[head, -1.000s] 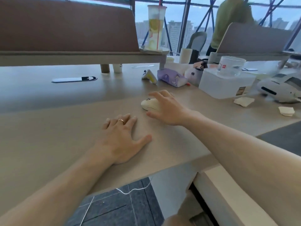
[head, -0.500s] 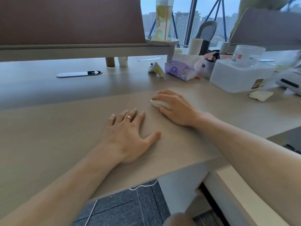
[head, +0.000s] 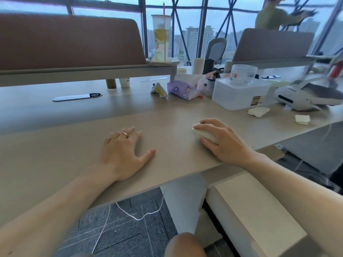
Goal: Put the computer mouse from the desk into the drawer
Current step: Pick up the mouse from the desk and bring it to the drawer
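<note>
A cream computer mouse [head: 203, 134] rests on the beige desk [head: 55, 160], near its front right edge. My right hand [head: 222, 143] is wrapped over the mouse from the right, fingers and thumb closed around its sides; only its left front part shows. My left hand [head: 123, 153] lies flat on the desk to the left, fingers spread, a ring on one finger, holding nothing. Below the desk edge at lower right stands a white drawer unit [head: 256, 210]; whether its drawer is open I cannot tell.
Behind the mouse stand a white storage box [head: 239, 95], a purple tissue pack [head: 182, 90] and a white device [head: 300, 98]. Two folded paper pads [head: 258, 111] lie at the right. A brown partition [head: 70, 41] bounds the back. A person sits in the far background.
My right hand has closed around the mouse and drawn it toward the front right of the desk. My left hand stays flat. The camera view has shifted.
</note>
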The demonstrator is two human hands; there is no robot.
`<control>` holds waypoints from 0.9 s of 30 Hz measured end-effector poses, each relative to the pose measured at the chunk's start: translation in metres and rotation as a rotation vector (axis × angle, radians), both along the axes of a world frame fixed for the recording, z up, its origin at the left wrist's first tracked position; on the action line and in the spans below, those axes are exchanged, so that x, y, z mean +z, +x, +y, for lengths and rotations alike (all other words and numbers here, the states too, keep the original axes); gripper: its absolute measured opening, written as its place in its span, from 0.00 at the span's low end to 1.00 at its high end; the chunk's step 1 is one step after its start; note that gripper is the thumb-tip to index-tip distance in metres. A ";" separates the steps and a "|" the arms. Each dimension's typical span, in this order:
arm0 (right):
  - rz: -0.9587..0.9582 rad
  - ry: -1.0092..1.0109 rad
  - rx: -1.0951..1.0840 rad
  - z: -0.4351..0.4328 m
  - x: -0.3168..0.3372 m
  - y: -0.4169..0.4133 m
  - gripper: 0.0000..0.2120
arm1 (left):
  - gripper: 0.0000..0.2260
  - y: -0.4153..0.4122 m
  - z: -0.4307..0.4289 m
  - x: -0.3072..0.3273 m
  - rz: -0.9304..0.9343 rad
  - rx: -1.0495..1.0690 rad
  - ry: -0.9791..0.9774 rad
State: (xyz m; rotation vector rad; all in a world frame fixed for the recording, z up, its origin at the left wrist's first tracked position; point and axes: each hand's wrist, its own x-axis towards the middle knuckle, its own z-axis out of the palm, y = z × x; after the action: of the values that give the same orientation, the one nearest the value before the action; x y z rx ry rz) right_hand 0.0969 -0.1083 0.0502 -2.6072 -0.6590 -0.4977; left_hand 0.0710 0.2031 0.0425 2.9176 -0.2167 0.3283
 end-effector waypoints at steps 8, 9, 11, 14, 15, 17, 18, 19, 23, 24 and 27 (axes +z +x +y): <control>-0.126 0.122 -0.303 -0.132 -0.004 -0.096 0.19 | 0.39 -0.074 -0.117 -0.010 -0.083 -0.622 -0.031; -0.129 0.125 -0.340 -0.146 -0.009 -0.107 0.19 | 0.39 -0.081 -0.132 -0.015 -0.091 -0.673 -0.021; -0.125 0.142 -0.404 -0.166 -0.019 -0.128 0.20 | 0.42 -0.089 -0.159 -0.027 -0.109 -0.715 0.014; -0.073 0.166 -0.464 -0.184 -0.040 -0.151 0.22 | 0.47 -0.087 -0.190 -0.048 -0.095 -0.695 0.088; -0.049 0.160 -0.472 -0.187 -0.049 -0.156 0.22 | 0.48 -0.085 -0.199 -0.055 -0.078 -0.694 0.108; 0.003 0.143 -0.472 -0.191 -0.066 -0.163 0.22 | 0.51 -0.079 -0.212 -0.072 0.003 -0.678 0.095; 0.035 0.135 -0.466 -0.192 -0.075 -0.165 0.22 | 0.53 -0.077 -0.217 -0.080 0.056 -0.655 0.074; 0.069 0.123 -0.456 -0.192 -0.083 -0.166 0.22 | 0.54 -0.075 -0.221 -0.088 0.094 -0.626 0.065; 0.211 0.008 -0.408 -0.189 -0.109 -0.156 0.21 | 0.56 -0.069 -0.230 -0.111 0.065 -0.553 0.141; 0.253 -0.025 -0.398 -0.188 -0.114 -0.150 0.21 | 0.56 -0.069 -0.230 -0.112 0.047 -0.552 0.139; 0.374 -0.081 -0.376 -0.185 -0.133 -0.130 0.21 | 0.54 -0.067 -0.226 -0.117 0.005 -0.600 0.120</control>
State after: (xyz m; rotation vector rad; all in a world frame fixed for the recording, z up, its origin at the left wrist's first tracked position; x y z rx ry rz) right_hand -0.0333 -0.2931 -0.0824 -2.8028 -0.0678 -0.0784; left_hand 0.0037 -0.0231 -0.0745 2.7845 -1.1064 0.2105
